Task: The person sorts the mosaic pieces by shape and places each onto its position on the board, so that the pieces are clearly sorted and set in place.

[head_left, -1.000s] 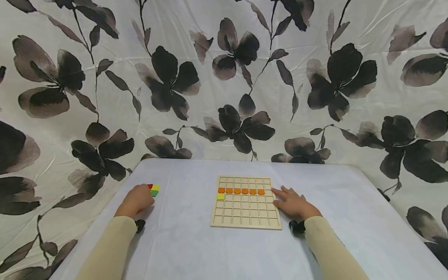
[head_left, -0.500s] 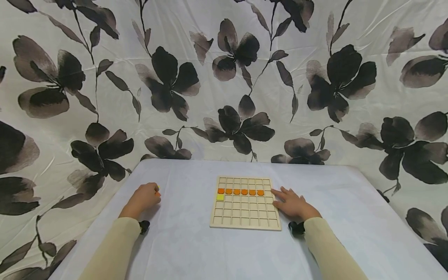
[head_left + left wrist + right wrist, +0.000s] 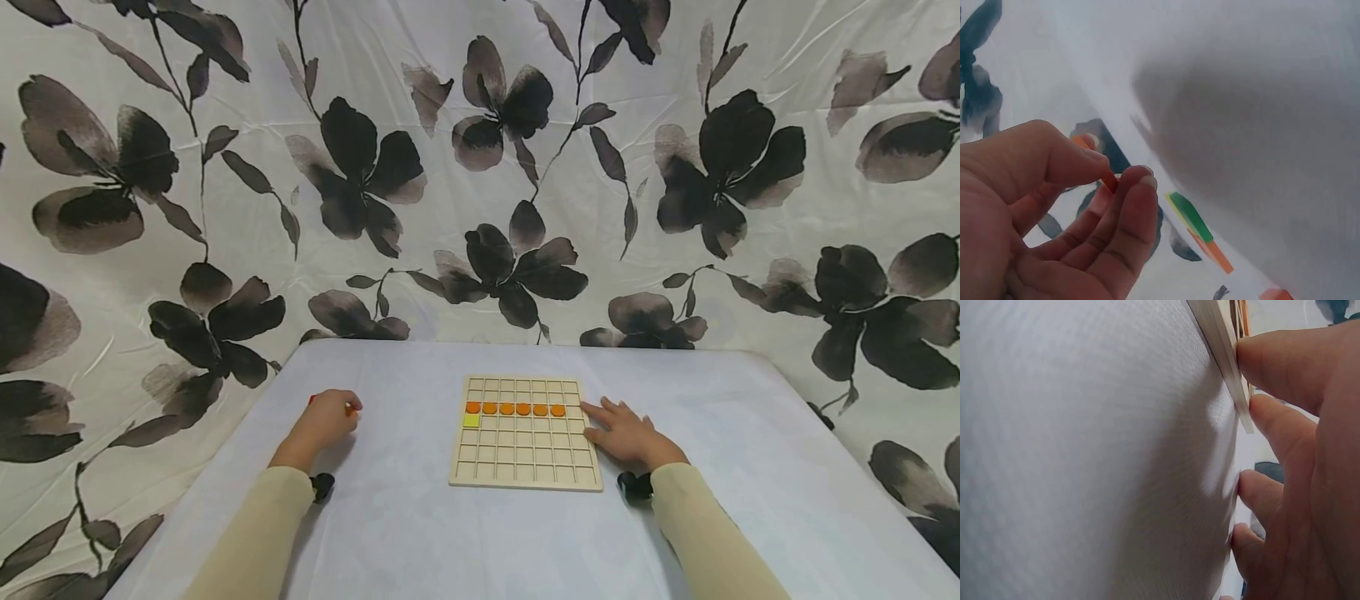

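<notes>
Table (image 3: 420, 533), white cloth. Wooden grid board (image 3: 526, 467) at centre, six orange discs (image 3: 515, 409) in its second row, yellow square (image 3: 471, 421) below the leftmost. Right hand (image 3: 626, 435) at board's 3 o'clock, fingers spread flat, touching the edge, holding nothing. Left hand (image 3: 324, 422) at 9 o'clock, well apart, fingers curled, pinching an orange piece (image 3: 1109, 182).

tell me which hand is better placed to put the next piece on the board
Left, probably. The left hand already pinches an orange piece in its fingers, off the board's left side. The right hand lies flat against the board's right edge, holding nothing.
</notes>
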{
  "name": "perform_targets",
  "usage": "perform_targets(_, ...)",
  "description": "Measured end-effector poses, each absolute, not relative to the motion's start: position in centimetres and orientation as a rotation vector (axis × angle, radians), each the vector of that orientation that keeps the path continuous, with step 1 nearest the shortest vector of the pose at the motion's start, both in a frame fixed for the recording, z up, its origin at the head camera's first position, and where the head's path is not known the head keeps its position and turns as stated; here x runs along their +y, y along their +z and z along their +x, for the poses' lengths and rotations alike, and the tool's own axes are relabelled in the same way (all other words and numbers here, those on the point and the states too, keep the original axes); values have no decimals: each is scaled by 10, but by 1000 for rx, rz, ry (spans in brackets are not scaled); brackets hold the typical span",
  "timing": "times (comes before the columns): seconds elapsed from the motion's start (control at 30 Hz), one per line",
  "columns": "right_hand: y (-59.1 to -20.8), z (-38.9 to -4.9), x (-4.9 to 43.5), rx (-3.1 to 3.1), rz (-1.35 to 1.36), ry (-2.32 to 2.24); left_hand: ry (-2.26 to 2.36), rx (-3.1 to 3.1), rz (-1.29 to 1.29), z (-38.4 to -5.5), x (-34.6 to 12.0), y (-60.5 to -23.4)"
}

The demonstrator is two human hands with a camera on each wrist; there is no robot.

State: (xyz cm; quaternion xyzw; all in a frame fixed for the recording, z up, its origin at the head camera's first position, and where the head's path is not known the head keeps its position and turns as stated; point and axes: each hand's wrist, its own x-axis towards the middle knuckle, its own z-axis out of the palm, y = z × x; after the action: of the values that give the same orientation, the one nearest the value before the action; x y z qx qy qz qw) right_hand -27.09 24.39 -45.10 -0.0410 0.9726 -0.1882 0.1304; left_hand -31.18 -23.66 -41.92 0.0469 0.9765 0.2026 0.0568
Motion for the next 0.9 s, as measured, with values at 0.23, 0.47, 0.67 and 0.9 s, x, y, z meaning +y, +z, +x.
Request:
perform_targets(0.23, -450, -269, 244, 2833, -136, -547, 630, 2940, 116, -311, -227, -418)
perform_targets(0.47, -450, -270, 244, 2834, -137, -552, 623, 2947, 184, -312, -218, -416)
perform_targets(0.67, -452, -271, 244, 2829, -132, -558, 598, 2929, 195, -313, -209, -418)
perform_targets(0.9, -452, -271, 244, 2832, -131, -553, 559, 2946, 201, -314, -193, -419)
